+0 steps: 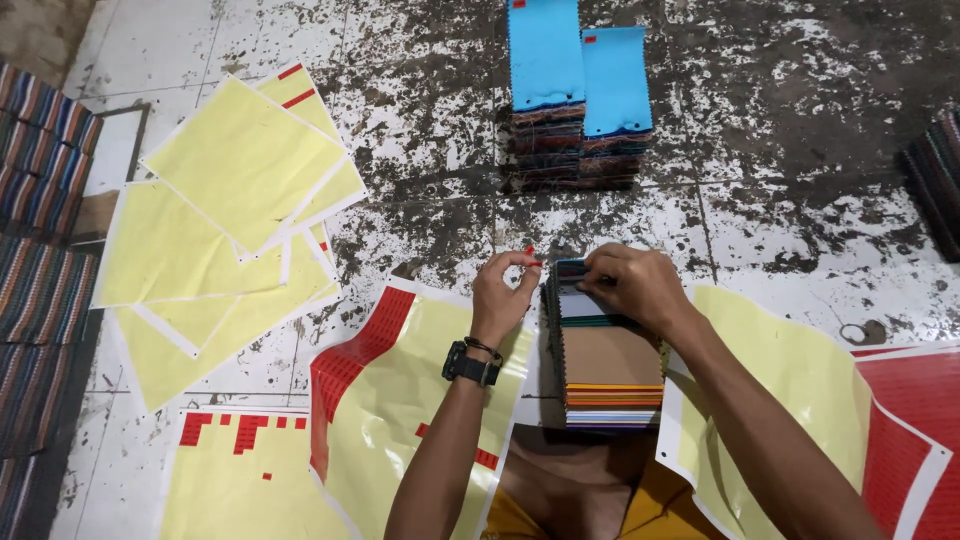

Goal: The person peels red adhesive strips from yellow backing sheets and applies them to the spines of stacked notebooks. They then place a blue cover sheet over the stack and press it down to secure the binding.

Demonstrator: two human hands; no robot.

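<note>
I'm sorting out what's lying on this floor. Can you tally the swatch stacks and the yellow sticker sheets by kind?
Blue-topped swatch stacks at the top: 2
Fanned swatch stack under the right hand, left hand beside it: 1
Plain yellow sheets on the left, overlapping, so roughly: 5
Yellow sheets with red stickers near the person: 3
Total: about 11

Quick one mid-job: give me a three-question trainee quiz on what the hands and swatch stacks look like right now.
1. True or false: the left hand pinches a small red sticker.
2. What colour tops the two far swatch stacks? A) blue B) green C) white
3. Which hand rests on the near fanned swatch stack?

Key: 1 true. 2 A. 3 The right hand, pressing the stack's far end; the left hand is beside it, with a black watch on the wrist.
</note>
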